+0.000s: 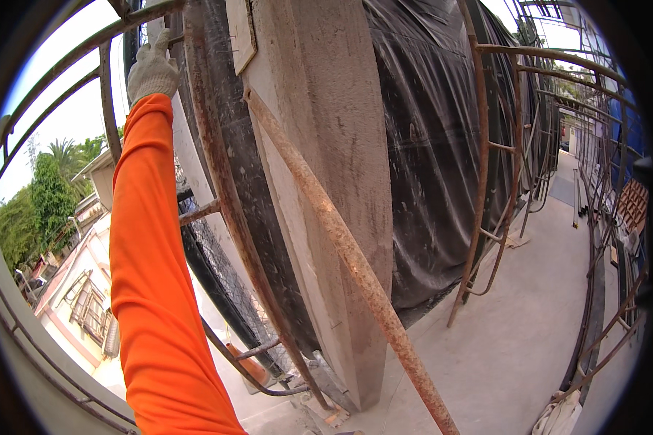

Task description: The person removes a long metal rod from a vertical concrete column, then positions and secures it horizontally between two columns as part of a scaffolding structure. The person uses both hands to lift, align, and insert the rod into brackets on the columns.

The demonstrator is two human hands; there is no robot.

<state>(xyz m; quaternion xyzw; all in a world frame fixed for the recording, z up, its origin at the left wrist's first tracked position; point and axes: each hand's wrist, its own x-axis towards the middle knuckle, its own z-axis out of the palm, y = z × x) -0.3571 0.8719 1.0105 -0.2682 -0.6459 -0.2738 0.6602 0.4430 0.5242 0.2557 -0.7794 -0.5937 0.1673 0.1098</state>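
Note:
My left hand (152, 71), in a pale knitted glove, reaches up at the upper left, its arm in an orange sleeve (156, 275). Its fingers seem closed round a bar of the rusty scaffold frame (214, 159), where a short rung meets the upright; part of the grip is hidden behind the glove. Right of the arm stands a bare concrete column (326, 145), with a flat board piece (241, 35) against its upper left face. A rusty steel pipe (341, 235) slants across the column, down to the lower edge. My right hand is out of view.
Black plastic sheeting (435, 145) hangs beside the column. A second scaffold frame (479, 167) leans against it. Along the right side of the concrete floor (508, 348) lie long bars (591, 304). Chain-link mesh (218, 268), an orange object (247, 362) and curved scaffold rails (58, 54) are at the left.

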